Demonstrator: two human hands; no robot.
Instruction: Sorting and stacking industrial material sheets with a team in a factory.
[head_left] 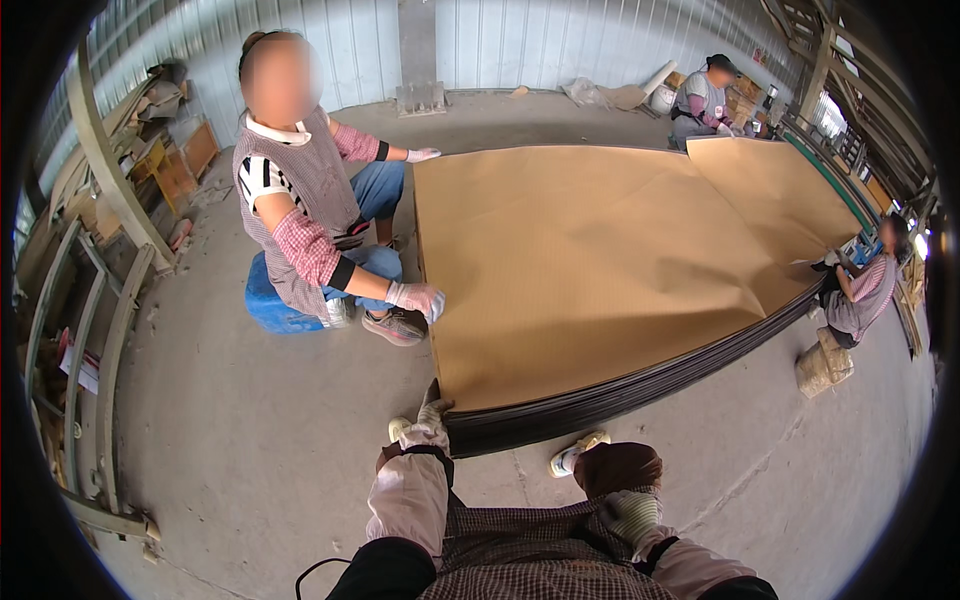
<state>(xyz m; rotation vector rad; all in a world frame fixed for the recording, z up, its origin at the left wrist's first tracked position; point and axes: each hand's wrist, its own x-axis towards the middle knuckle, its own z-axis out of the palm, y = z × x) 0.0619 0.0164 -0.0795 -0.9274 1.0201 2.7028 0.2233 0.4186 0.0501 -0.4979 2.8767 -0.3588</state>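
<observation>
Left hand [432,412], gloved, pinches the brown sheet's [600,260] near corner at lower centre; right hand [632,513] rests half-hidden on the knee, grip unclear.

Left hand [432,412] and right hand [630,512] wear pale knit gloves; light sleeves with dark cuffs, checked apron.

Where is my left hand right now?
In the head view your gloved left hand is low and left of centre, at the near left corner of the brown paper sheet atop the dark stack, below the seated co-worker's gloved hand.
</observation>
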